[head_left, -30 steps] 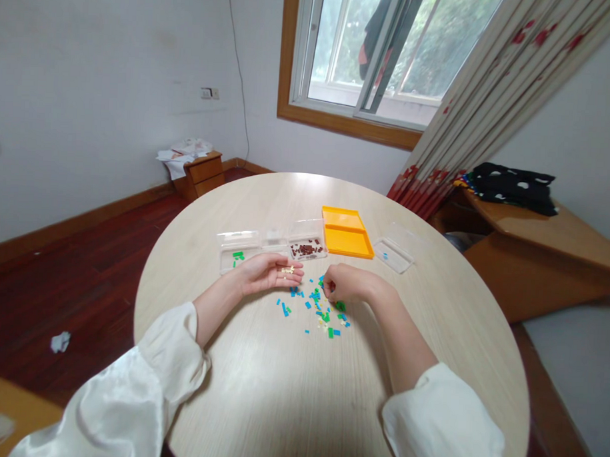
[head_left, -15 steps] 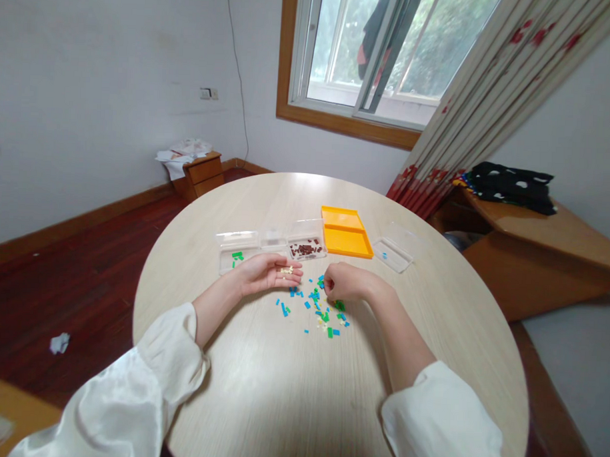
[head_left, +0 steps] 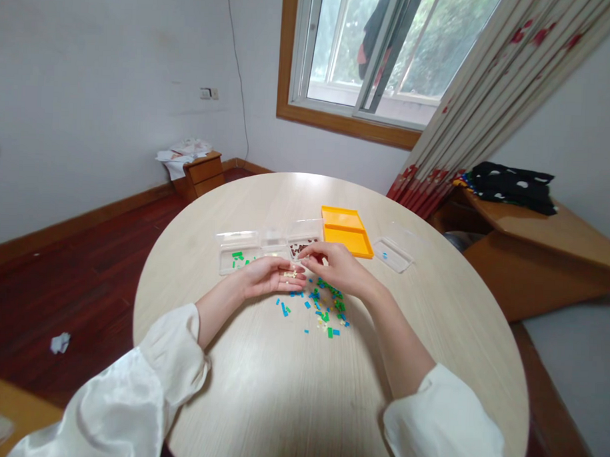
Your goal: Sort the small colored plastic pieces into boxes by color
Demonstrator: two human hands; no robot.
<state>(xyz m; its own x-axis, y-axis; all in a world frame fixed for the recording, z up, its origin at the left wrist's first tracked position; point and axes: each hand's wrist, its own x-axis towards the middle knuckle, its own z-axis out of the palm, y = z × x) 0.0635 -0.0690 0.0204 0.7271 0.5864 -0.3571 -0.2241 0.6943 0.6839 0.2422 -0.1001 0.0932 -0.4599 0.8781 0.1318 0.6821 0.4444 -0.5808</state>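
Observation:
My left hand (head_left: 268,278) lies palm up above the table, holding several small cream building bricks (head_left: 290,274) on its fingers. Just right of its fingertips, my right hand (head_left: 336,266) is closed in a pinch; whatever sits between thumb and finger is too small to make out. Loose blue, green, yellow and cream building bricks (head_left: 327,302) are scattered below my right hand. Behind the hands stands a clear box of dark brown bricks (head_left: 300,248), partly hidden by my right fingers. Another clear box (head_left: 227,262) with green bricks is beyond my left hand.
An open yellow case (head_left: 347,240) rests behind my right hand. To its right lies a clear open box (head_left: 394,259) with a few blue bits inside. All this is on a round wooden table (head_left: 279,387); a wooden cabinet (head_left: 559,244) stands at the right.
My right hand has risen from the loose bricks and moved left to the fingertips of my left hand. My left hand has shifted slightly right, still holding cream bricks.

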